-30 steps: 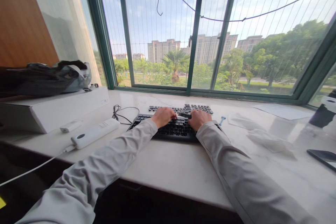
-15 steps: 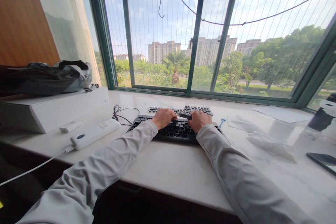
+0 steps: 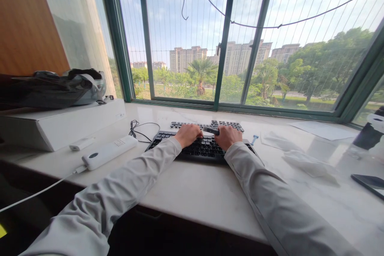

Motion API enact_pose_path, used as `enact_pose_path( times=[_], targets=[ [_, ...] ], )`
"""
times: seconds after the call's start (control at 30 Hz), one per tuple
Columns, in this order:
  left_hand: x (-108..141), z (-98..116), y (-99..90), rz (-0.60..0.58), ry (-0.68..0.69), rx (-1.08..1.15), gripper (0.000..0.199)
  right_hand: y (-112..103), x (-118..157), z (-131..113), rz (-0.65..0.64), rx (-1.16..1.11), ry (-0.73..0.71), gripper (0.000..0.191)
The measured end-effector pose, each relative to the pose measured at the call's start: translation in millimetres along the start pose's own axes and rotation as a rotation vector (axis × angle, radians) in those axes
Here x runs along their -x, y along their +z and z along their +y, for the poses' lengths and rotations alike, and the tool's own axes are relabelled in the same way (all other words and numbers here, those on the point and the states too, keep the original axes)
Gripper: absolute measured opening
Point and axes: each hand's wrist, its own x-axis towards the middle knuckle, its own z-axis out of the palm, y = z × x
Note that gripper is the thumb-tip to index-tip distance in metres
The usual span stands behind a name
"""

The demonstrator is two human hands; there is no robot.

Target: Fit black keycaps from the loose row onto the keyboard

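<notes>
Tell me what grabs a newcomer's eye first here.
Both hands, left hand and right hand, rest on a black keyboard at the middle of the pale counter. Behind it, a big green-framed window shows sky, trees and towers. A white power strip lies to the left.

Keyboard (image 3: 199, 146) centre on counter (image 3: 192, 192) — power bank (image 3: 109, 152) left, phone (image 3: 368, 181) far right.
</notes>
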Motion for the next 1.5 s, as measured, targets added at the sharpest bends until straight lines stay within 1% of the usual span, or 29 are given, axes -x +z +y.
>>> enact_pose_path(
  times=[0.1,0.2,0.27,0.33,0.4,0.47,0.5,0.57,0.7,0.87,0.93,1.07,1.17,1.27,1.4,1.5],
  targets=[
    [0.7,-1.4,0.0,-0.002,0.007,0.012,0.025,1.0,-1.0,1.2,0.013,-0.085,0.037,0.028],
    [1.7,-5.5,1.6,0.016,0.018,0.035,0.024,4.6,-4.9,3.6,0.035,-0.321,0.052,0.031],
    [2.4,-7.8,2.3,0.039,0.019,0.049,0.024,9.2,-8.8,4.0,0.069,-0.55,0.047,0.037],
    [3.4,-8.7,1.3,0.074,0.021,0.069,0.024,14.6,-12.3,2.2,0.094,-0.826,0.067,0.042],
    [4.8,-7.7,-1.4,0.107,0.029,0.104,0.025,19.5,-14.7,-1.5,0.099,-1.138,0.098,0.042],
    [6.7,-5.0,-4.7,0.119,0.048,0.152,0.024,22.7,-15.8,-5.2,0.085,-1.425,0.094,0.039],
    [7.7,-3.4,-6.2,0.118,0.06,0.181,0.024,23.7,-16.0,-6.5,0.073,-1.534,0.083,0.038],
    [9.6,-0.1,-8.2,0.107,0.077,0.242,0.027,24.5,-16.3,-7.5,0.05,-1.669,0.069,0.037],
    [11.3,4.1,-7.5,0.082,0.058,0.34,0.035,24.9,-17.5,-6.9,0.048,-1.801,0.118,0.039],
    [9.6,4.7,-2.8,0.057,0.058,0.434,0.034,25.9,-15.1,-13.4,-0.003,-2.009,0.206,0.044],
    [8.9,4.4,-1.1,0.057,0.07,0.473,0.034,26.0,-13.1,-17.2,0.002,-2.06,0.23,0.046],
    [7.7,3.8,1.4,0.034,0.054,0.553,0.032,25.5,-10.1,-21.5,0.009,-2.102,0.237,0.046],
    [5.8,2.5,1.6,-0.029,0.037,0.605,0.032,24.6,-8.4,-22.2,-0.046,-2.111,0.232,0.046],
    [3.4,0.4,1.4,-0.09,0.042,0.613,0.033,23.4,-6.7,-23.1,-0.095,-2.17,0.25,0.043],
    [1.5,-1.8,2.4,-0.102,0.035,0.615,0.034,22.5,-5.5,-25.0,-0.113,-2.232,0.268,0.04],
    [1.4,-2.5,3.5,-0.104,0.033,0.633,0.035,23.1,-5.5,-26.0,-0.09,-2.246,0.275,0.037]
  ],
)
